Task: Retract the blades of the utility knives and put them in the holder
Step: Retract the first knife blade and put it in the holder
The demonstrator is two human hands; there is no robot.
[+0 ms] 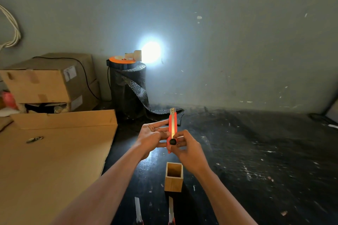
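1. Two bare hands hold one orange plastic utility knife with a black round slider knob (172, 129) up over the dark scuffed bench (256, 151), its nose pointing to 12 o'clock
2. Left hand (152, 138) has its grip closed around the knife body from the 9 o'clock side, fingers wrapped behind it
3. Right hand (184, 147) has its grip closed on the lower part of the handle, fingertips pinched at the black knob (172, 141)
4. A short tip of blade (172, 110) still shows beyond the nose, so I judge the retracting step is under way and not finished
5. To do it well: keep the left hand steady and clear of the nose, press the knob and draw it toward 6 o'clock until no steel shows, then let it lock
6. Keep the nose aimed away from both forearms while sliding
7. Below the hands, at 6 o'clock, stands the small square open-topped wooden holder (173, 177), upright and apparently empty
8. Two more knives with blades out (137, 208) (171, 210) lie on the bench at 6 o'clock of the holder, partly cut off by the frame edge
9. Once closed, lower the knife straight down into the holder without knocking it over
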